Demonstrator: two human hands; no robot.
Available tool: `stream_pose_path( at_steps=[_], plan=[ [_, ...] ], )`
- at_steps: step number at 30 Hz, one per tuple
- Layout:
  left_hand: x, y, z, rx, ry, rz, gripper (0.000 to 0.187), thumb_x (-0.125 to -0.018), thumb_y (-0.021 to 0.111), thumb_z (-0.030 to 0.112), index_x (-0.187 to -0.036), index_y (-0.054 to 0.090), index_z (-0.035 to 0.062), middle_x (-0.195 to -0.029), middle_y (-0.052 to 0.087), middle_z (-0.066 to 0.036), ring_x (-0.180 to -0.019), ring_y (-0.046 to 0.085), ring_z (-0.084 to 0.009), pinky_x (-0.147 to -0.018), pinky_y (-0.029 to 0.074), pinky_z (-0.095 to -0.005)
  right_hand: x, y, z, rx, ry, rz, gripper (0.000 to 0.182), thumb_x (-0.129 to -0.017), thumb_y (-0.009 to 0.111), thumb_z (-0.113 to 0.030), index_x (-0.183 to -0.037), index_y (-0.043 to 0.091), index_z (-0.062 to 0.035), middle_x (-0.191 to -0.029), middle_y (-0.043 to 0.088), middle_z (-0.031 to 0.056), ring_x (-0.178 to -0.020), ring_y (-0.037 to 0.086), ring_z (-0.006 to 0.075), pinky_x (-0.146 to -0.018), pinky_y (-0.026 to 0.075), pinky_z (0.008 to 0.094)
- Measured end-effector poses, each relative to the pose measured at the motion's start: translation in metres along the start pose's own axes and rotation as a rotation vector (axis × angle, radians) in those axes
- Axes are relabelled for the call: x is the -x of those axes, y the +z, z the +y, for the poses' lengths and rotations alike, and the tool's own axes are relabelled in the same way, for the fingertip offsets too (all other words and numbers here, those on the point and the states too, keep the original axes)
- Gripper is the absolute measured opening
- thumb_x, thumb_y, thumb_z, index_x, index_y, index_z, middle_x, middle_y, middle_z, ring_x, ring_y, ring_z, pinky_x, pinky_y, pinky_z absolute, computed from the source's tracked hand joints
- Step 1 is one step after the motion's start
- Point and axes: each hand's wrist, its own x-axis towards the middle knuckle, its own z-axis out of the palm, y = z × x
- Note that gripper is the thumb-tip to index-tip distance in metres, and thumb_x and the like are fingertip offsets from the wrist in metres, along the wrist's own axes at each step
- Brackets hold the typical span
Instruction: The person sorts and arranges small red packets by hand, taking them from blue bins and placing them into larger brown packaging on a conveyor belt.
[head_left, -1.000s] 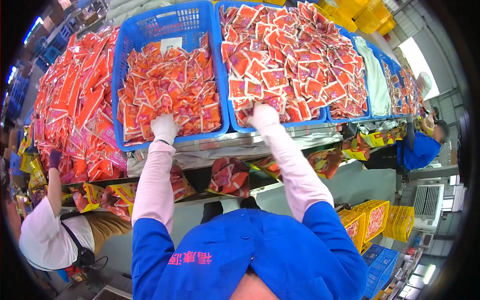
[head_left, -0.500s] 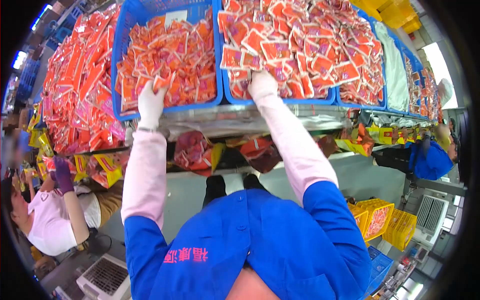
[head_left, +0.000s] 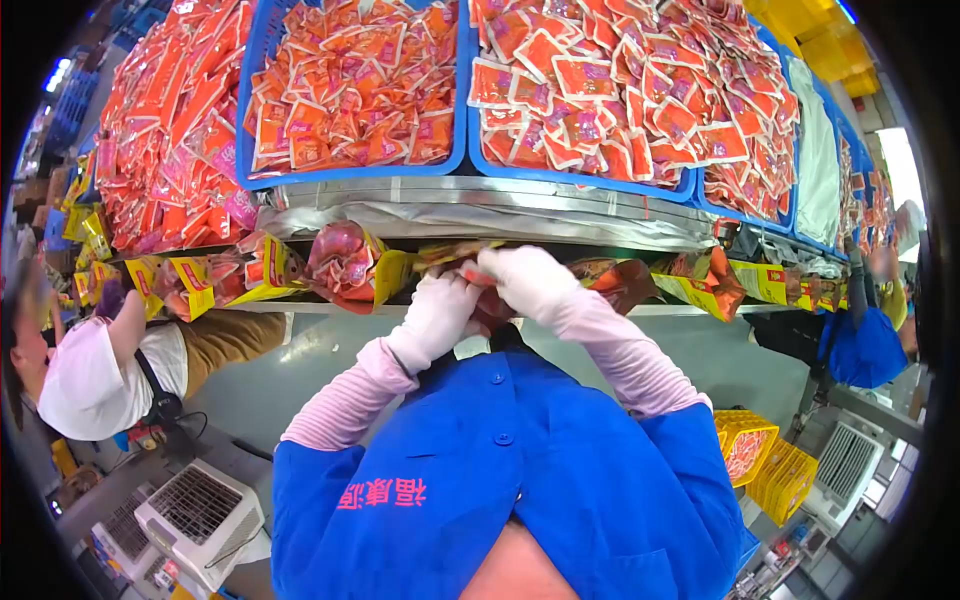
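Shifting from baskets to pouch: both hands have left the packets and come together low in front of the blue shirt (head_left: pixel 560 440); the handling now seems to be at the pouch rather than the baskets
Left hand (head_left: pixel 440 312): white-gloved, fingers curled and partly closed, close against the pouch; whether it grips anything cannot be told
Right hand (head_left: pixel 530 285): white-gloved, fingers bent inward, thumb side toward the left hand; its hold is hidden too
Red scrap between the fingertips (head_left: pixel 474 272): probably a packet, too covered to be sure
Red-and-yellow plastic pouch (head_left: pixel 460 252): upper edge just beyond the hands, lower part behind them
Neighbouring pouches: a clear-and-red one with yellow film (head_left: pixel 345 260) beside the left hand, a dark red one (head_left: pixel 620 283) to the right
Blue plastic baskets (head_left: pixel 350 176): on the worktop beyond, holding small red white-edged packets (head_left: pixel 585 78), apart from both hands
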Motion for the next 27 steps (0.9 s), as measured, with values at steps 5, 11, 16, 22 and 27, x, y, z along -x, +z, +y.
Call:
stream_pose_path(
  at_steps=[5, 11, 16, 22, 27],
  plan=[
    [0.022, -0.012, -0.047, -0.218, 0.189, -0.126, 0.018, -0.08, 0.069, 0.027, -0.079, 0.065, 0.0097, -0.079, 0.067, -0.008, -0.089, 0.066, -0.0264, -0.098, 0.047, -0.0409, -0.089, 0.093, 0.0, 0.622, 0.053, -0.453, 0.028, -0.092, 0.06, -0.028, -0.102, 0.079, -0.0103, -0.104, 0.077, 0.0103, -0.102, 0.072, 0.0283, -0.084, 0.058, 0.0459],
    [0.016, -0.058, -0.065, 0.128, 0.166, -0.021, 0.02, -0.074, 0.077, 0.027, -0.076, 0.068, 0.0099, -0.078, 0.066, -0.008, -0.084, 0.064, -0.03, -0.084, 0.049, -0.0389, -0.111, 0.09, -0.006, 0.523, -0.028, -0.425, 0.025, -0.088, 0.062, -0.023, -0.102, 0.077, -0.0094, -0.109, 0.074, 0.0162, -0.1, 0.071, 0.0324, -0.086, 0.056, 0.044],
    [-0.068, -0.093, -0.152, 0.004, -0.351, 0.351, 0.029, -0.083, 0.074, 0.03, -0.1, 0.069, 0.0076, -0.098, 0.069, -0.015, -0.095, 0.066, -0.0367, -0.082, 0.053, -0.0468, -0.1, -0.049, -0.029, 0.212, -0.024, 0.567, 0.024, -0.08, 0.07, -0.015, -0.103, 0.069, -0.0074, -0.091, 0.069, 0.0192, -0.088, 0.068, 0.0384, -0.08, 0.055, 0.0466],
    [-0.122, -0.074, -0.215, -0.035, -0.615, 0.125, 0.028, -0.087, 0.067, 0.029, -0.106, 0.07, 0.0079, -0.101, 0.071, -0.018, -0.096, 0.068, -0.0376, -0.083, 0.053, -0.0482, -0.191, -0.098, 0.049, 0.694, 0.067, 1.002, 0.032, -0.077, 0.075, -0.02, -0.109, 0.075, -0.0198, -0.128, 0.058, 0.0134, -0.113, 0.058, 0.0317, -0.093, 0.05, 0.0456],
    [-0.063, -0.114, -0.165, 0.636, -0.366, 0.304, 0.009, -0.093, 0.064, 0.003, -0.1, 0.066, -0.0022, -0.081, 0.066, -0.004, -0.082, 0.057, -0.0042, -0.073, 0.049, -0.0243, -0.132, -0.11, 0.044, 0.112, -0.28, 1.264, 0.035, -0.096, 0.064, -0.038, -0.104, 0.075, -0.0057, -0.116, 0.066, 0.0199, -0.101, 0.064, 0.0327, -0.089, 0.051, 0.046]
  ],
)
